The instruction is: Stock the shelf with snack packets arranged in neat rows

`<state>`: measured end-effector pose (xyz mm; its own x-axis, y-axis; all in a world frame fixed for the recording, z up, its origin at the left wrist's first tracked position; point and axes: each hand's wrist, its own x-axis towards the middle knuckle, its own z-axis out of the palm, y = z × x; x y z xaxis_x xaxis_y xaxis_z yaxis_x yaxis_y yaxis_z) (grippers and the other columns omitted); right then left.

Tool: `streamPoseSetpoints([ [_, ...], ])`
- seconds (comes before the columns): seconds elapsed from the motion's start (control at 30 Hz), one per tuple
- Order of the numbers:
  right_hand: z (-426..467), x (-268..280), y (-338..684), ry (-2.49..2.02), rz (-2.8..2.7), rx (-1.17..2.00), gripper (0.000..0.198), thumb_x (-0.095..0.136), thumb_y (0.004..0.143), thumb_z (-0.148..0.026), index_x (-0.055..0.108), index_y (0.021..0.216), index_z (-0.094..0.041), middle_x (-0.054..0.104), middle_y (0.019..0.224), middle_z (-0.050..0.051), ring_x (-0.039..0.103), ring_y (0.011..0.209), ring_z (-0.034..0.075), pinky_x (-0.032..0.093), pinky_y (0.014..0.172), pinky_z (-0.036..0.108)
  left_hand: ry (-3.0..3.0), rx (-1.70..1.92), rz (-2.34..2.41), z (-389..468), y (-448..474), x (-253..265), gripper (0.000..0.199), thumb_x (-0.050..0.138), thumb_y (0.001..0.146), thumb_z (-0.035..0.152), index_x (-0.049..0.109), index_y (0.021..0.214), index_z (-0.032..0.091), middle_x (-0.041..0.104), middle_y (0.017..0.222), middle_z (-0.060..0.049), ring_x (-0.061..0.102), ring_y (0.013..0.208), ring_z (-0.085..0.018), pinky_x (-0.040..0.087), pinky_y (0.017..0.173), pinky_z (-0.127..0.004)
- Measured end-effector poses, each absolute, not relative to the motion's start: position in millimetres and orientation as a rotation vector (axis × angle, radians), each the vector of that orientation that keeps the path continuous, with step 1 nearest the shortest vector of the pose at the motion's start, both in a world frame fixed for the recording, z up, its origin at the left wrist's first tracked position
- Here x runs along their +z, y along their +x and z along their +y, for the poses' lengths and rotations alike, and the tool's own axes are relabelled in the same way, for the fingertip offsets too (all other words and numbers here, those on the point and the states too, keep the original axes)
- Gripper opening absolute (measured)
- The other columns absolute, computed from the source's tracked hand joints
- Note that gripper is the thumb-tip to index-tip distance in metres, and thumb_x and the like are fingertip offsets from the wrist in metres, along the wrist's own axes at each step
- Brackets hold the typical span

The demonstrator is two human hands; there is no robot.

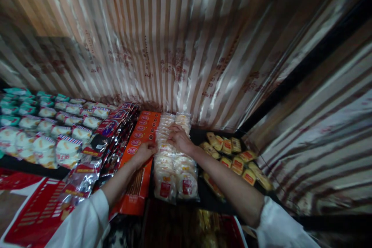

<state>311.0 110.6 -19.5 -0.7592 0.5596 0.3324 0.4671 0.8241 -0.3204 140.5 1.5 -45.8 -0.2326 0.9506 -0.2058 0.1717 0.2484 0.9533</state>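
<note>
Two columns of clear-wrapped snack packets [165, 170] with small red labels lie overlapping in front of me. My right hand [180, 139] rests over the upper part of these packets, its fingers stretched toward the left and somewhat apart. At the packets' left edge is my left hand [146, 152], its fingers curled together; whatever they may pinch is too small and blurred to make out. Under my left wrist lies a long orange snack pack [136, 131] with round printed emblems. It runs alongside the clear packets.
Yellow packets [237, 165] lie loosely at the right on the dark shelf. To the left are shiny dark-red packs [106, 133], rows of white packets [68, 149] and green ones [24, 102]. A striped plastic curtain [162, 38] hangs behind, with a dark pole [302, 66] at the right.
</note>
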Motion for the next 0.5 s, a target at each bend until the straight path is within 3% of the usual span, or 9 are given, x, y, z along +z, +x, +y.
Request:
streamPoseSetpoints([
  [0.27,93.9,-3.7,322.3,-0.658,-2.606,0.274,0.009,0.067,0.076,-0.028,0.068,0.078,-0.019,0.059,0.110,0.009,0.041,0.116,0.027,0.035,0.095,0.045,0.920,1.388,1.496,5.7,152.0,-44.6,0.027,0.067,0.058,0.040,0.056,0.067,0.017,0.055,0.058,0.003,0.048,0.055,-0.010,0.037,0.056,-0.023],
  [0.5,90.5,-8.5,319.1,-0.709,-2.643,0.318,0.005,0.067,0.072,-0.023,0.069,0.073,-0.018,0.060,0.107,0.009,0.043,0.113,0.026,0.035,0.096,0.043,1.072,1.226,1.780,-1.1,141.7,-45.9,0.028,0.064,0.061,0.044,0.056,0.065,0.018,0.054,0.058,0.002,0.048,0.057,-0.012,0.034,0.055,-0.024],
])
